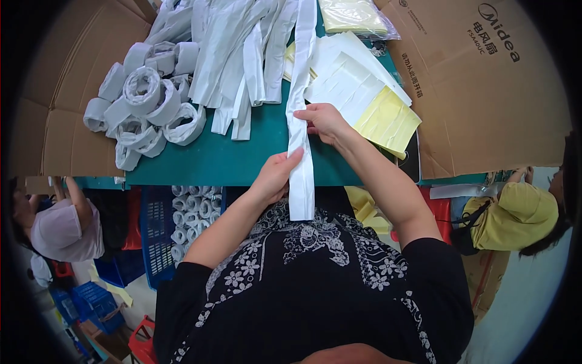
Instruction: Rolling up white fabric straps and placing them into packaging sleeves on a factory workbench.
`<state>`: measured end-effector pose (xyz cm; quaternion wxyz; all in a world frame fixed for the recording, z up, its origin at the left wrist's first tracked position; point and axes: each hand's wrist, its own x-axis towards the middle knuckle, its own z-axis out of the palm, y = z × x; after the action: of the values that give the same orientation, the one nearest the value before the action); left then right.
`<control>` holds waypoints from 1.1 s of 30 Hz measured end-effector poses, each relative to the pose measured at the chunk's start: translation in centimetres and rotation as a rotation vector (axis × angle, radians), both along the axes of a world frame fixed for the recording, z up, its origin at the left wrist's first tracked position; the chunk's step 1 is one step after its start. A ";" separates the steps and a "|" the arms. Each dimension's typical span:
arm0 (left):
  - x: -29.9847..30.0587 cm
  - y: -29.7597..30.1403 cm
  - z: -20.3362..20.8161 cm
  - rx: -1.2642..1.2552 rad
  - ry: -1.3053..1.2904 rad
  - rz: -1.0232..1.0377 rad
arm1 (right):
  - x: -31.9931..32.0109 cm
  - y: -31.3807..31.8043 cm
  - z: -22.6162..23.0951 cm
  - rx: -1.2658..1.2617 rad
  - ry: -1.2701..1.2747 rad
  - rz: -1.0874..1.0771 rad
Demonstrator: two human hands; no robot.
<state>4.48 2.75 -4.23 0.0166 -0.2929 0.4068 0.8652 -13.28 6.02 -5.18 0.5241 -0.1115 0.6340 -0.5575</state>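
A long white paper-wrapped strip [302,197] runs from the far side of the table down past its near edge, its lower end hanging in front of my body. My left hand [277,176] pinches it near the table edge, thumb on top. Farther up, my right hand [327,123] grips the same strip from its right side, the thumb lying on it. What is inside the white wrapping cannot be seen. Several similar white strips [224,54] lie side by side just left of it. Coiled white rolls [143,91] are heaped at the left.
Yellow and white sheets [388,124] lie right of my right hand, below a plastic bag of yellow sheets [354,18]. Cardboard panels [479,103] flank the green table [200,167]. A blue crate [159,242] with white rolls stands below left. Other people sit at both sides.
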 end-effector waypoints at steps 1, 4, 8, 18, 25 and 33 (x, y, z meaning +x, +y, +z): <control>0.3 -0.1 0.3 0.088 0.013 0.042 | 0.0 -0.2 -0.3 0.003 0.000 0.003; 2.3 0.0 -0.3 0.242 0.058 0.094 | -0.3 -1.2 -0.9 -0.064 0.014 -0.147; 6.5 0.3 -1.4 0.225 0.143 0.018 | -0.5 -2.0 0.3 -0.067 0.018 -0.199; 9.2 -3.5 -0.8 -2.093 0.307 -0.092 | -1.6 -2.8 -2.0 -0.013 -0.141 -0.157; 2.9 -5.1 2.2 -2.237 0.960 -0.406 | 0.1 -1.2 0.0 0.024 -0.259 -0.099; 3.0 -4.4 -0.1 -2.126 1.052 -0.405 | 0.2 -1.8 -0.4 -0.130 -0.392 -0.178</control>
<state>7.43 -1.69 -4.33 -0.2658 0.2979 0.9122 0.0923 -13.13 4.18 -5.54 0.5777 0.0217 0.4901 -0.6523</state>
